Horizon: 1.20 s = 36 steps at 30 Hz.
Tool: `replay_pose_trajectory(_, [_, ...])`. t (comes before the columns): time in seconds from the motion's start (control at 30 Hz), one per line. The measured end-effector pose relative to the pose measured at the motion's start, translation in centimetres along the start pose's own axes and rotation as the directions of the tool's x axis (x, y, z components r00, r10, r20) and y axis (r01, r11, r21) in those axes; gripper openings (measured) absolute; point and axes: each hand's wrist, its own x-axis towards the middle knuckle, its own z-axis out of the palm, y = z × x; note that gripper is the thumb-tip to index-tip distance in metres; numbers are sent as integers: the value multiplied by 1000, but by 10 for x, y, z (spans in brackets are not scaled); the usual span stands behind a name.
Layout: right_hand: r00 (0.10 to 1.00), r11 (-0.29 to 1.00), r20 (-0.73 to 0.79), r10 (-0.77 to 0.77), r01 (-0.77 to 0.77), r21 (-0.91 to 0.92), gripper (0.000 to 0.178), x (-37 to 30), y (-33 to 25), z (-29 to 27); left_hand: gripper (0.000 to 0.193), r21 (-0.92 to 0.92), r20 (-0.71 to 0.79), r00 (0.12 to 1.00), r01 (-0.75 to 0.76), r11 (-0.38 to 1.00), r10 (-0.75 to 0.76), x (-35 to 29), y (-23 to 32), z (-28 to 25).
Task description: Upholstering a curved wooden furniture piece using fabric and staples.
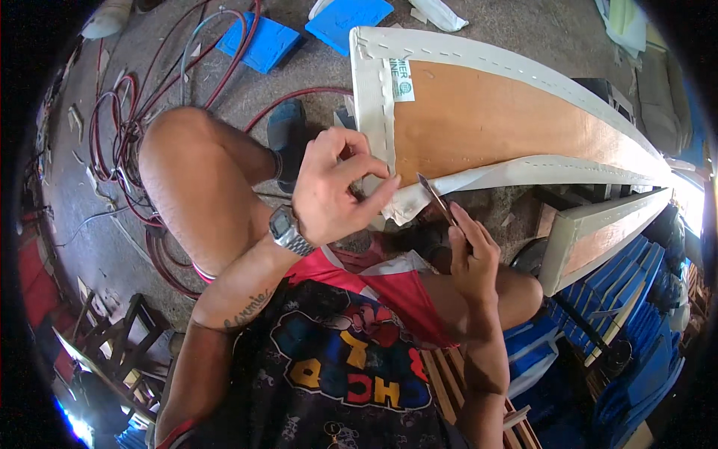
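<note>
A long curved wooden panel (479,112) lies before me, its edges wrapped in off-white upholstery material (372,90) fixed with rows of staples. At its near left corner the material (404,206) is bunched and loose. My left hand (336,187), with a watch on the wrist, hovers by that corner; thumb and forefinger meet in a pinch, and anything between them is too small to make out. My right hand (473,251) grips a slim knife (434,198), its narrow blade pointing up-left beside the loose corner.
A second padded panel (598,232) stands at the right, above stacked blue pieces (621,299). Red hoses (123,112) coil on the floor at the left. Two blue pieces (348,22) lie beyond the panel. Wooden slats (449,382) are beside my right forearm.
</note>
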Motion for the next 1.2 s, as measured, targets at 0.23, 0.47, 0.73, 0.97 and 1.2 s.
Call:
replay_pose_trajectory(0.23, [971, 951, 235, 44, 31, -307, 40, 19, -40, -30, 9, -181, 93, 985, 162, 970, -147, -6, -5, -4])
replay_pose_trajectory(0.47, [951, 891, 305, 43, 102, -442, 40, 33, -61, -38, 13, -303, 41, 998, 59, 951, -49, -11, -13, -4])
replay_pose_trajectory(0.73, [852, 437, 517, 82, 435, -787, 46, 49, -110, -39, 46, -863, 504, 574, 365, -350, -645, 19, -24, 60])
replay_pose_trajectory(0.97, [964, 996, 258, -68, 79, -32, 34, 26, -6, -7, 43, -885, 424, 539, 419, -205, -728, 24, -6, 50])
replay_pose_trajectory(1.2, [986, 1000, 164, -22, 20, 13, 31, 21, -8, 3, 45, -905, 396, 580, 379, -194, -712, 11, -35, 66])
